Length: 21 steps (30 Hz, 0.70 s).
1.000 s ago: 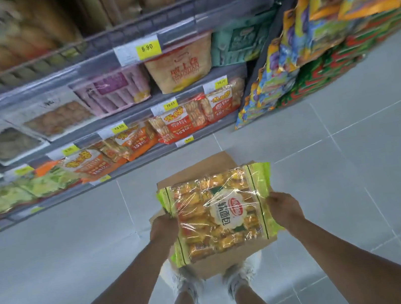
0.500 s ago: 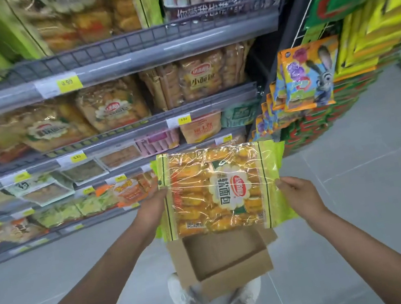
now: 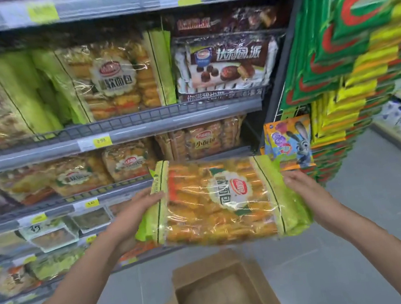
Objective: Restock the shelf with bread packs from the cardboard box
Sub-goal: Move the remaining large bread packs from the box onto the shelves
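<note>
A: Start with the biggest thing. What stands beyond the hands?

B: The shelf, several tiers rising above and ahead of the fingers. The tier above them already carries matching green-edged packs, with a chocolate pie bag to the right of those.

A: And below the hands?

B: The cardboard box sits open on the floor, under and nearer than the fingers. What I can see of its inside looks bare.

A: Where is the task's thing?

B: The bread pack is in the air between the two hands, tilted, its left end higher. It hangs well above the box and in front of the middle tiers.

A: How are the hands set?

B: The left hand has its fingers pressed along the pack's green left seam, thumb on top. The right hand holds the right green edge; its fingers go behind the film, so I cannot tell exactly how they close.

A: How will it handle?

B: I'd judge it light and soft: loose glossy film over small rolls, so slippery and easy to crush. Holding the sealed green ends, as now, spares the bread. The middle would sag, so both ends want support when sliding it onto the tier above.
</note>
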Each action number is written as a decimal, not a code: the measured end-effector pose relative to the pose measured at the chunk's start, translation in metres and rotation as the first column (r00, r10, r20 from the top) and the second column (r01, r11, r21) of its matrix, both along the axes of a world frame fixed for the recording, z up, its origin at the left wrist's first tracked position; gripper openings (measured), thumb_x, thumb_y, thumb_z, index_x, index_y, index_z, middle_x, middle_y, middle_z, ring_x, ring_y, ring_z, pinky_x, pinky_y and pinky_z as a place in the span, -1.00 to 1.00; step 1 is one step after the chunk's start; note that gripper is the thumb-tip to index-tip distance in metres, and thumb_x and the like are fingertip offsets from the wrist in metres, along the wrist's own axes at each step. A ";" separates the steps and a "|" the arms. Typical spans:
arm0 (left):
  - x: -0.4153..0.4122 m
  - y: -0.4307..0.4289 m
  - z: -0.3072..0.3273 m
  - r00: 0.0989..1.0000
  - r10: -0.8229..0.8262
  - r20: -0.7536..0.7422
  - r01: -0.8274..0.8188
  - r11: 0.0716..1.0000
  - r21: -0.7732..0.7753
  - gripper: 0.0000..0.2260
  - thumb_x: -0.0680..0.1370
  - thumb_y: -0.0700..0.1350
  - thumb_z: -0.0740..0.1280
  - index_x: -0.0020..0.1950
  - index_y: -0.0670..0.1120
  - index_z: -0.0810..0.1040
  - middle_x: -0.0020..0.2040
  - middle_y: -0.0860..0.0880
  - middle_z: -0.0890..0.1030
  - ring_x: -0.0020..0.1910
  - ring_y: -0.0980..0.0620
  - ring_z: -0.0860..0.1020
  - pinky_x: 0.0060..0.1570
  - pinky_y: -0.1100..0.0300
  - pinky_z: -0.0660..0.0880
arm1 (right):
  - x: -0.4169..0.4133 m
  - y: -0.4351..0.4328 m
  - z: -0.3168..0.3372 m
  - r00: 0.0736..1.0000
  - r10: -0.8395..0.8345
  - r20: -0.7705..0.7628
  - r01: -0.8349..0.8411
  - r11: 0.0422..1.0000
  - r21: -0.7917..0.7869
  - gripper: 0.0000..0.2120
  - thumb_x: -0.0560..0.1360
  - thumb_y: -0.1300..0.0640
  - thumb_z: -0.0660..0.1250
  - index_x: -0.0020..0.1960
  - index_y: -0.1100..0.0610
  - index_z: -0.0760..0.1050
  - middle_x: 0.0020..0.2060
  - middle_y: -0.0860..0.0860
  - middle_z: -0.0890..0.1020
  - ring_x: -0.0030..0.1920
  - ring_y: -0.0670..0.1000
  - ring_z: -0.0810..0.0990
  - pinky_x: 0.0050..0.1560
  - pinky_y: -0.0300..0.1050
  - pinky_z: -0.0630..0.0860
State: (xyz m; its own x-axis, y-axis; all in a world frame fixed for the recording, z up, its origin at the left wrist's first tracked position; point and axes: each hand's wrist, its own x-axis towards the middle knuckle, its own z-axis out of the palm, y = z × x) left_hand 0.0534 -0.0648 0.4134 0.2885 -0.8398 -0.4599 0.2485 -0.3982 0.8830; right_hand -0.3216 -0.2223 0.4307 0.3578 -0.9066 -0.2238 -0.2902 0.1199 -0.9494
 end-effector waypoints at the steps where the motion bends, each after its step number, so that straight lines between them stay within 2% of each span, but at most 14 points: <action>1: 0.006 0.001 0.008 0.999 -0.013 0.047 0.012 1.000 0.019 -0.22 0.25 0.36 0.58 0.43 0.20 0.50 0.49 -0.03 0.49 0.50 -0.18 0.40 0.47 -0.26 0.32 | -0.002 -0.004 0.005 0.993 0.002 0.114 -0.010 0.997 0.071 -0.34 0.32 -0.36 0.46 0.33 -0.08 0.55 0.34 -0.09 0.57 0.36 -0.01 0.52 0.44 0.11 0.37; 3: 0.011 0.005 0.028 0.997 -0.031 0.068 0.030 0.999 0.017 -0.10 0.17 0.36 0.58 0.49 0.24 0.43 0.50 0.06 0.45 0.50 -0.12 0.41 0.48 -0.18 0.34 | -0.006 -0.010 0.025 0.949 -0.020 0.316 -0.059 0.969 0.238 -0.43 0.46 -0.21 0.39 0.42 -0.04 0.50 0.37 -0.02 0.56 0.38 0.08 0.51 0.45 0.17 0.33; 4: 0.013 0.005 0.034 0.999 -0.044 -0.007 0.044 0.999 0.010 -0.12 0.17 0.29 0.62 0.48 0.24 0.44 0.46 0.07 0.50 0.43 -0.13 0.49 0.39 -0.18 0.44 | -0.010 -0.014 0.032 0.927 0.001 0.375 -0.117 0.950 0.288 -0.52 0.54 -0.10 0.30 0.43 -0.02 0.48 0.35 0.04 0.57 0.35 0.16 0.53 0.42 0.20 0.32; 6: 0.018 0.009 0.042 0.964 -0.082 -0.251 0.080 0.997 -0.018 -0.38 0.35 0.10 0.57 0.41 0.15 0.56 0.33 -0.02 0.63 0.24 -0.18 0.62 0.20 -0.16 0.57 | -0.017 -0.022 0.046 0.869 0.075 0.488 -0.257 0.913 0.317 -0.49 0.48 0.02 0.27 0.41 0.11 0.46 0.28 0.19 0.58 0.18 0.27 0.58 0.28 0.22 0.39; 7: 0.019 0.012 0.048 0.932 -0.097 -0.349 0.090 0.995 -0.036 -0.52 0.44 0.04 0.50 0.36 0.05 0.61 0.26 -0.09 0.67 0.17 -0.20 0.64 0.19 -0.17 0.57 | -0.018 -0.024 0.050 0.835 0.115 0.538 -0.322 0.895 0.309 -0.44 0.38 0.05 0.33 0.34 0.20 0.42 0.21 0.26 0.55 0.11 0.27 0.61 0.18 0.19 0.46; 8: 0.022 0.013 0.050 0.913 -0.090 -0.397 0.080 0.996 -0.041 -0.63 0.48 0.00 0.43 0.26 -0.05 0.66 0.14 -0.14 0.70 0.06 -0.21 0.64 0.14 -0.15 0.56 | -0.018 -0.025 0.054 0.804 0.156 0.573 -0.377 0.880 0.289 -0.46 0.28 0.11 0.38 0.24 0.19 0.40 0.13 0.26 0.55 0.06 0.24 0.64 0.10 0.12 0.52; 10: 0.025 0.013 0.056 0.899 -0.004 -0.438 0.018 0.999 0.029 -0.75 0.42 0.00 0.37 -0.05 -0.14 0.67 -0.16 -0.17 0.66 -0.26 -0.17 0.60 -0.17 0.00 0.53 | -0.014 -0.023 0.060 0.836 0.248 0.490 -0.379 0.906 0.188 -0.47 0.16 0.25 0.41 0.14 0.22 0.47 0.01 0.19 0.63 0.01 0.18 0.66 0.01 0.01 0.57; 12: 0.022 0.012 0.065 0.864 0.072 -0.499 -0.055 0.997 0.050 -0.75 0.37 0.02 0.32 -0.17 -0.14 0.63 -0.23 -0.16 0.60 -0.39 -0.12 0.54 -0.33 0.14 0.49 | -0.001 -0.020 0.064 0.944 0.259 0.205 -0.264 0.965 -0.002 -0.31 0.17 0.16 0.57 0.23 0.32 0.43 0.05 0.18 0.63 0.07 0.14 0.63 0.00 -0.03 0.59; 14: 0.018 0.010 0.073 0.823 0.052 -0.566 -0.039 0.999 0.035 -0.67 0.43 0.06 0.28 -0.09 -0.17 0.64 -0.18 -0.19 0.60 -0.38 -0.11 0.55 -0.39 0.18 0.51 | 0.012 -0.020 0.067 0.974 0.228 0.006 -0.221 0.953 -0.205 -0.07 0.11 -0.19 0.65 0.30 0.27 0.42 0.11 0.20 0.62 0.09 0.03 0.62 0.06 0.09 0.59; 15: 0.016 0.009 0.076 0.807 0.027 -0.590 -0.015 1.000 0.025 -0.62 0.47 0.08 0.25 0.01 -0.20 0.62 -0.16 -0.21 0.60 -0.37 -0.10 0.55 -0.40 0.18 0.51 | 0.019 -0.018 0.072 0.982 0.188 -0.027 -0.188 0.948 -0.257 -0.11 0.11 -0.27 0.63 0.23 0.25 0.47 0.06 0.22 0.62 0.02 0.02 0.61 0.05 0.18 0.57; 16: 0.017 0.008 0.078 0.802 0.006 -0.597 0.007 1.000 0.019 -0.57 0.50 0.07 0.22 0.14 -0.25 0.57 -0.14 -0.24 0.61 -0.36 -0.09 0.55 -0.40 0.18 0.50 | 0.023 -0.019 0.073 0.990 0.141 -0.030 -0.143 0.947 -0.288 -0.26 0.18 -0.27 0.60 0.10 0.23 0.50 -0.05 0.20 0.63 -0.08 0.03 0.60 0.00 0.18 0.55; 17: 0.017 0.007 0.082 0.798 -0.018 -0.602 0.036 0.999 0.018 -0.51 0.52 0.03 0.18 0.27 -0.31 0.48 -0.14 -0.27 0.62 -0.36 -0.09 0.56 -0.40 0.17 0.51 | 0.026 -0.022 0.073 0.996 0.089 -0.030 -0.093 0.947 -0.308 -0.45 0.27 -0.21 0.58 -0.05 0.20 0.49 -0.20 0.12 0.61 -0.18 0.03 0.56 -0.10 0.13 0.51; 18: 0.018 0.006 0.083 0.799 -0.038 -0.600 0.054 0.999 0.008 -0.49 0.50 -0.05 0.17 0.35 -0.35 0.38 -0.11 -0.31 0.64 -0.34 -0.10 0.58 -0.38 0.15 0.53 | 0.028 -0.024 0.072 0.999 0.043 -0.024 -0.048 0.945 -0.323 -0.53 0.34 -0.17 0.57 -0.17 0.16 0.44 -0.33 0.00 0.54 -0.27 -0.02 0.49 -0.20 0.04 0.42; 21: 0.018 0.005 0.088 0.777 -0.108 -0.620 0.093 0.994 -0.057 -0.41 0.32 -0.31 0.23 0.36 -0.26 0.27 -0.03 -0.37 0.64 -0.31 -0.13 0.61 -0.37 0.11 0.61 | 0.031 -0.031 0.065 0.999 -0.023 0.043 0.034 0.967 -0.254 -0.41 0.23 -0.39 0.53 -0.21 0.10 0.44 -0.33 -0.04 0.49 -0.25 -0.10 0.45 -0.20 -0.10 0.36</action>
